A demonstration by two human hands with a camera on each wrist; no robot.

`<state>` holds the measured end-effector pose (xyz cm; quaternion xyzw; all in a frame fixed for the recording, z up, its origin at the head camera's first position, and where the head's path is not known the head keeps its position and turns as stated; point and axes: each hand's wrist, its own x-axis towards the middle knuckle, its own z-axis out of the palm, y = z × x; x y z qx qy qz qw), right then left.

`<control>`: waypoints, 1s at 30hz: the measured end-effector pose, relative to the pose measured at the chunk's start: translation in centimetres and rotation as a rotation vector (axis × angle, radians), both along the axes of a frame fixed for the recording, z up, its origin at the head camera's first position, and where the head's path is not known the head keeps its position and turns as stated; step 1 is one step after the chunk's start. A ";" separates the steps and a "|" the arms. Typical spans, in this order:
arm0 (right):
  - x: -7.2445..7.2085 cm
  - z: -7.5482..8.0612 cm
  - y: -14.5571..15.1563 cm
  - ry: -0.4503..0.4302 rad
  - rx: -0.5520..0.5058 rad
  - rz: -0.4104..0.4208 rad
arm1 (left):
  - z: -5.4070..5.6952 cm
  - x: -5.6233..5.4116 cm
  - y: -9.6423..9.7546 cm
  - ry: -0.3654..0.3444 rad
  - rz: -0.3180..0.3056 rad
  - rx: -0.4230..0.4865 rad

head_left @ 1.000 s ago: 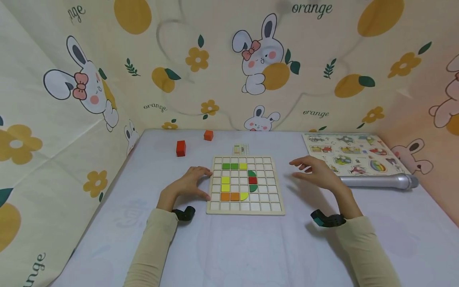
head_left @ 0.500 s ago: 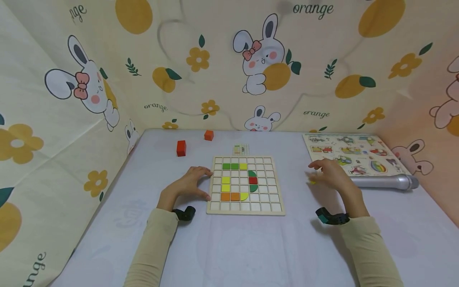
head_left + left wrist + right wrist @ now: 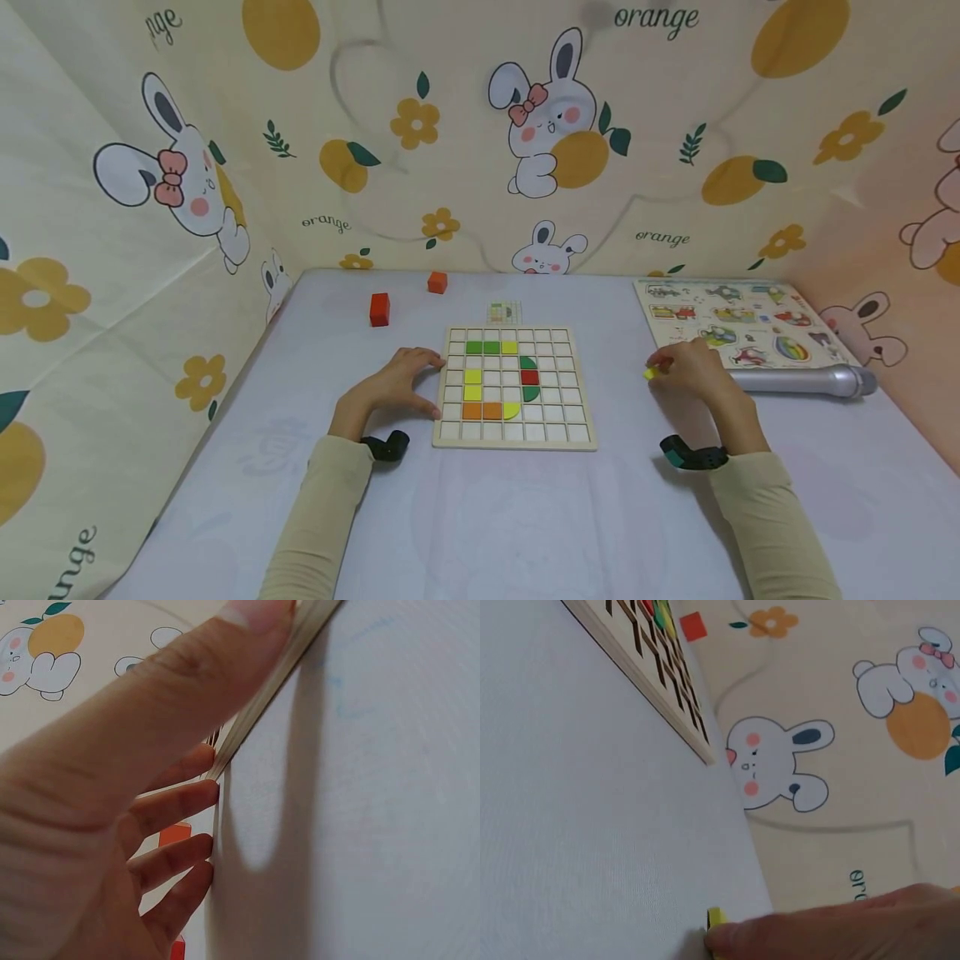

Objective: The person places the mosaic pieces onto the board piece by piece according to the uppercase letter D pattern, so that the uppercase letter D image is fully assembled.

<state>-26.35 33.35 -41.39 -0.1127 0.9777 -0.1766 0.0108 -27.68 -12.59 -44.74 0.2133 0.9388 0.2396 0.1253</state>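
A square wooden grid board [image 3: 555, 430] lies mid-table, with green, yellow, red and orange flat pieces in some of its cells. My left hand [image 3: 392, 385] rests at its left side, thumb and fingertips touching the edge; in the left wrist view the fingers [image 3: 174, 859] look fairly straight. To the right of the board, my right hand [image 3: 688, 368] pinches a small yellow piece [image 3: 649, 374] at the tabletop. The right wrist view also has this yellow piece [image 3: 715, 918] by a fingertip. Its full shape is hidden by the fingers.
A small pattern card [image 3: 504, 312] lies just behind the board. Red [image 3: 379, 309] and orange [image 3: 437, 283] blocks stand at the back left. At the back right are a picture board [image 3: 750, 325] and a silver microphone-like rod [image 3: 795, 380], close to the right hand.
My right hand has moved right, away from the board, and down to the yellow piece, which its fingers now pinch. My left hand stays at the board's edge.
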 end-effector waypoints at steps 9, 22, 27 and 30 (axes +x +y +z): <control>-0.4 0.2 -2.1 0.042 -0.249 0.125 | 0.2 0.1 0.0 -0.010 0.019 0.005; -2.4 0.6 -11.3 0.085 -0.411 0.324 | 0.3 0.2 0.0 -0.008 0.012 0.009; -3.1 -0.3 -15.1 0.099 -0.463 0.380 | 0.4 0.2 0.0 -0.009 0.009 0.007; -3.4 -1.0 -17.0 0.108 -0.470 0.416 | 0.4 0.2 0.1 -0.008 0.006 0.012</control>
